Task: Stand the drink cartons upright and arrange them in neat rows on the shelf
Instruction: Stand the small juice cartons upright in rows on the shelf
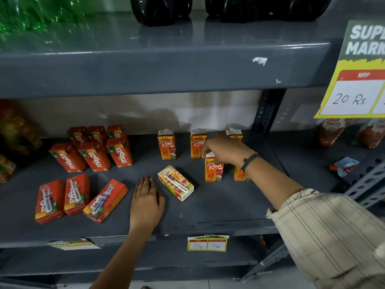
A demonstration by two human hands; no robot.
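Orange Real cartons: five upright on the shelf (pixel 218 207), three in a back row, two in front; one Real carton (pixel 176 183) lies flat. Right hand (pixel 224 150), grip closed on the top of the front-row carton (pixel 214 168). Left hand (pixel 146 202) flat on the shelf, holding nothing. Six red Maaza cartons (pixel 93 156) upright, three more (pixel 77 200) lying down. Roughly two-thirds done.

orange cartons (pixel 213 170), grey shelf (pixel 218 207), striped sleeve (pixel 325 232)
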